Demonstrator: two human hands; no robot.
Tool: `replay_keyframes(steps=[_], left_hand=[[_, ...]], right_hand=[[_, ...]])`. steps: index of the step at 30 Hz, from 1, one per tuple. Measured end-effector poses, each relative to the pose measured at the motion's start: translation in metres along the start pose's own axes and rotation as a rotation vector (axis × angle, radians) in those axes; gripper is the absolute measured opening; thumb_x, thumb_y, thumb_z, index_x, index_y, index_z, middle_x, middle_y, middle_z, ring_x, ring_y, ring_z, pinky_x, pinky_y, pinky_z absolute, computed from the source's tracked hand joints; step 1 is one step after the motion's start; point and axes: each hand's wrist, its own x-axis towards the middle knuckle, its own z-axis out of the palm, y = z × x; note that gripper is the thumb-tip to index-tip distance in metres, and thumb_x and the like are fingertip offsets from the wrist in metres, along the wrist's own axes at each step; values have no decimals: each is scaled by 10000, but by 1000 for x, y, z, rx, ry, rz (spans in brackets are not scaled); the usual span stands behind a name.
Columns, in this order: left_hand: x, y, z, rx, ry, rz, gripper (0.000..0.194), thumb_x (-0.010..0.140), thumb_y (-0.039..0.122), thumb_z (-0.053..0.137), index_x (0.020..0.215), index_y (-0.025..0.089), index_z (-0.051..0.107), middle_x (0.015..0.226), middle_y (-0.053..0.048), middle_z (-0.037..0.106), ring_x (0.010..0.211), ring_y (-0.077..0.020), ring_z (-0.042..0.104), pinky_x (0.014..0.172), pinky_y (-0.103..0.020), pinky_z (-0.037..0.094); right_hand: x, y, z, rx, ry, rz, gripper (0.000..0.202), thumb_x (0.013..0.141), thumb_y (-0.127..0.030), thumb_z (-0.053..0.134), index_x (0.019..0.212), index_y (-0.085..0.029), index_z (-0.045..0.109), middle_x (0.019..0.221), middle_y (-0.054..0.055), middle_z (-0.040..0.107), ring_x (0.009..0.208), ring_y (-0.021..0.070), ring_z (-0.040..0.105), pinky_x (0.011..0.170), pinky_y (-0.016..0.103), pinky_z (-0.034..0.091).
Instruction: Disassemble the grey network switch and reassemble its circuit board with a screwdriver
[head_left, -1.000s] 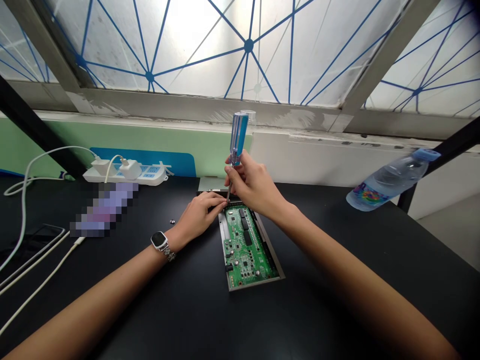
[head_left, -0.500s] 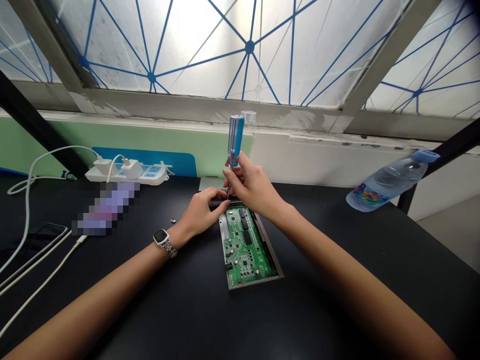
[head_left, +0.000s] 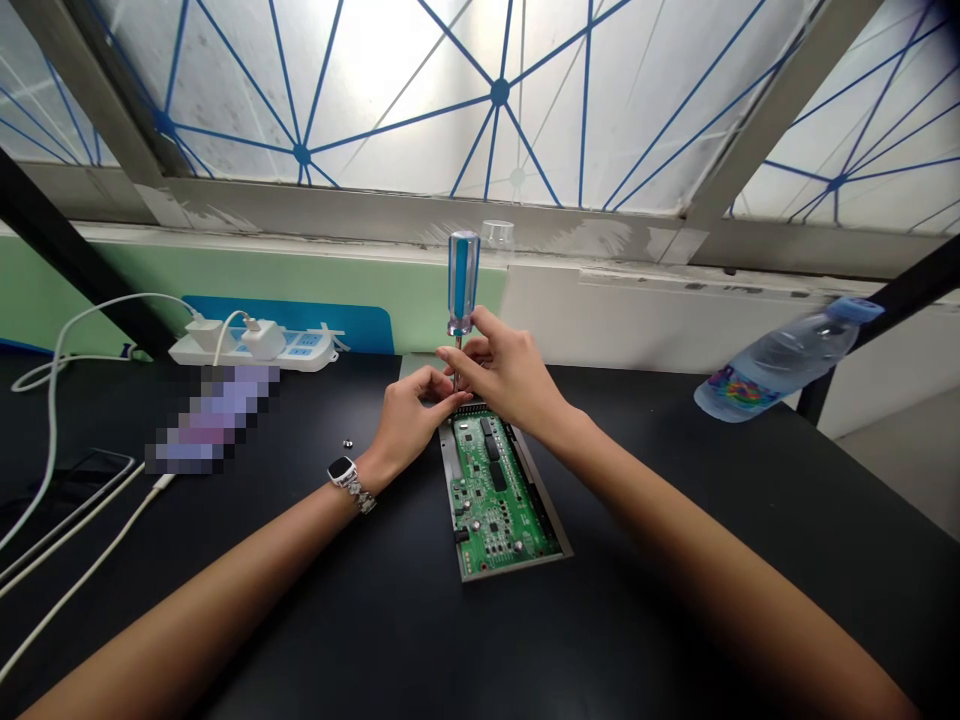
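A screwdriver [head_left: 463, 282] with a clear and blue handle stands nearly upright over the far end of a green circuit board [head_left: 501, 505] in a metal frame. My right hand [head_left: 506, 368] is closed around its shaft just under the handle, the index finger against the handle's base. My left hand [head_left: 411, 410] rests at the board's far left corner, thumb and fingertips pinched together beside the screwdriver's lower end. Whatever lies between them is hidden, as is the screwdriver's tip. A watch [head_left: 349, 480] is on my left wrist.
Small metal screws [head_left: 347, 444] lie left of my left hand. A white power strip [head_left: 300, 347] with plugs and cables stands against the back panel, a blurred-out object [head_left: 214, 420] before it. A water bottle [head_left: 780, 362] leans at the right rear of the black table [head_left: 637, 630].
The screwdriver's handle has turned and tilted slightly left. The right fingers have shifted on the shaft, and the left hand and wrist have moved a little to the right.
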Motion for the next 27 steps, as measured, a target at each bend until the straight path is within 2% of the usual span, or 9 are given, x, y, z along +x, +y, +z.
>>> replay_keyframes(steps=[3,6,11,15,18,23,27], left_hand=[[-2,-2,0,-30,-10,-8,244,846,398,773,805,184,664,778,-23,712,766,-191,669,751,-310,522],[-4,-2,-1,-37,-31,-2,228,883,402,736,839,181,705,835,-45,743,812,-208,697,775,-322,538],[-6,0,-2,-38,-50,0,250,904,422,724,859,176,736,878,-65,780,847,-232,726,791,-333,556],[-7,0,-5,-31,-104,11,248,950,405,677,967,176,772,979,-79,802,944,-255,749,860,-347,570],[-8,0,-7,2,-136,41,241,981,376,635,1031,189,779,1060,-75,806,1014,-263,748,901,-351,562],[-9,5,-5,70,-126,96,214,1003,320,590,1045,198,760,1077,-61,794,1017,-244,729,899,-335,546],[-7,4,1,21,-82,98,186,950,327,686,1081,197,700,1047,-61,758,940,-210,717,873,-323,558]], right_hand=[[0,3,-2,87,-16,52,213,943,-414,670,935,-225,573,664,-23,642,614,162,650,608,324,521],[-1,5,-6,177,-85,91,218,917,-405,701,952,-200,636,754,10,682,665,169,679,624,331,570],[-1,3,-15,245,-249,141,228,910,-281,687,1112,-175,669,987,66,743,728,162,713,638,320,608],[0,0,-20,318,-299,170,207,940,-209,615,1133,-171,678,1091,86,751,730,134,707,618,288,607],[0,0,-21,315,-303,165,194,952,-206,599,1116,-170,697,1054,84,764,707,130,705,623,296,617],[0,3,-19,262,-214,133,125,933,-241,640,991,-156,711,889,61,768,625,130,690,665,339,624],[0,6,-17,214,-154,74,77,898,-244,679,877,-170,681,766,20,722,646,142,687,678,330,605]])
